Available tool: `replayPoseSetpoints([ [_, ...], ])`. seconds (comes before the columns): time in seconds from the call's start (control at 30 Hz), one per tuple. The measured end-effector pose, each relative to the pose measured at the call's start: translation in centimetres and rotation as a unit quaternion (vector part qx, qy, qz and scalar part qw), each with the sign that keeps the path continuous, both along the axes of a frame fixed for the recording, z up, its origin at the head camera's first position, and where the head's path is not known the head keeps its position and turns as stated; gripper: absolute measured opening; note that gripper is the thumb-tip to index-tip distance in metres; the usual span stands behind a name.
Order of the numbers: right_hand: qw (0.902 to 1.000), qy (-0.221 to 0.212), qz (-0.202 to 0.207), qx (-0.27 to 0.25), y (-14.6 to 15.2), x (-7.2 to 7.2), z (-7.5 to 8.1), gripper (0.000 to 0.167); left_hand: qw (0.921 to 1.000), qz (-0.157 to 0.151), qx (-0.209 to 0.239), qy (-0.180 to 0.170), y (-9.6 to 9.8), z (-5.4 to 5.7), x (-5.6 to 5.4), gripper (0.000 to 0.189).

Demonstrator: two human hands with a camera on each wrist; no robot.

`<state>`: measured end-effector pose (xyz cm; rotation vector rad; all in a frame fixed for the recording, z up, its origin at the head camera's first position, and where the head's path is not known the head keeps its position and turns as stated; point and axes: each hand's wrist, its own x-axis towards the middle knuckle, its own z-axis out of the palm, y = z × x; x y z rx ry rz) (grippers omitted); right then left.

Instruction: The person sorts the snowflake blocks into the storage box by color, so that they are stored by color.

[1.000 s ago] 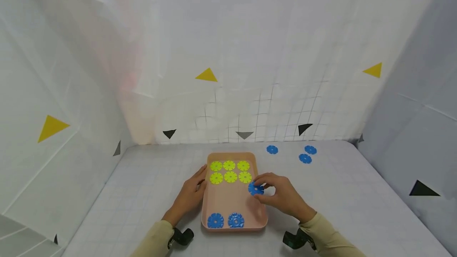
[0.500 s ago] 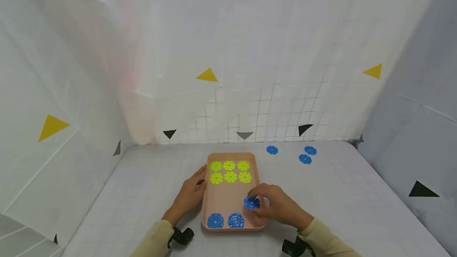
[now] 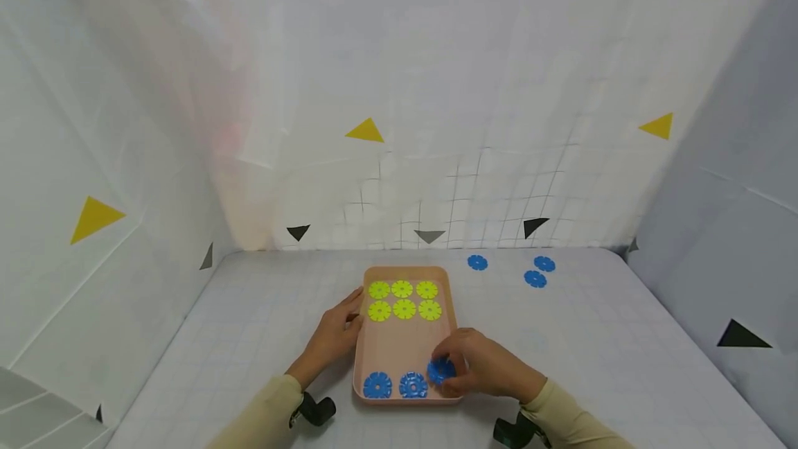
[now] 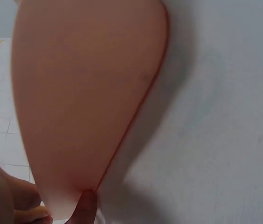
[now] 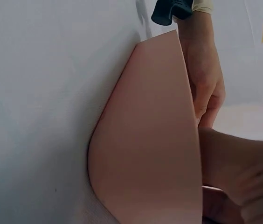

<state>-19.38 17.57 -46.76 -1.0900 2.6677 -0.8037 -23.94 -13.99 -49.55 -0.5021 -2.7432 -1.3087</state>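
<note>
My right hand (image 3: 485, 366) pinches a blue disc (image 3: 438, 370) at the tray's (image 3: 399, 348) near right corner (two more discs (image 3: 408, 388) lie leftward); my left hand (image 3: 333, 338), fingers loosely straight, touches its side.

Pink tray (image 3: 399, 348), one, on white desk (image 3: 249, 338); six yellow-green discs (image 3: 408, 311), two rows of three, toward tray's far edge; two blue discs (image 3: 371, 385) along its near edge; one further blue disc (image 3: 438, 369), pinched by right hand (image 3: 486, 364), at near right corner; left hand (image 3: 333, 335) touching left edge; three loose blue discs (image 3: 474, 264) toward desk's far edge, right of tray, two almost adjoining
</note>
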Motion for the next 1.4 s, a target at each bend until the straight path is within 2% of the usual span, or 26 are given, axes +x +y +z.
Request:
replayPoseSetpoints([
  [0.17,0.9996,-0.017,0.007,0.024,-0.1,-0.3,-0.3,0.036,1.0000,0.000,0.003,-0.002,0.2,0.3,0.2,0.055],
  [0.43,0.9977,-0.002,0.050,0.046,-0.3,-0.7,-0.3,0.037,1.0000,0.005,-0.004,0.004,0.2,0.3,0.3,0.054],
  [0.73,0.9956,0.004,0.070,0.062,-0.4,-1.0,0.1,0.034,0.9999,0.011,0.006,-0.010,0.2,0.0,0.2,0.054],
  [0.97,0.9961,-0.019,0.064,0.058,-0.5,-0.9,0.1,0.030,0.9998,0.011,0.009,-0.012,0.2,0.0,0.3,0.054],
  [1.4,0.9969,-0.003,0.059,0.052,-0.4,-0.8,0.2,0.024,0.9996,0.022,0.013,-0.010,0.3,-0.1,0.4,0.054],
])
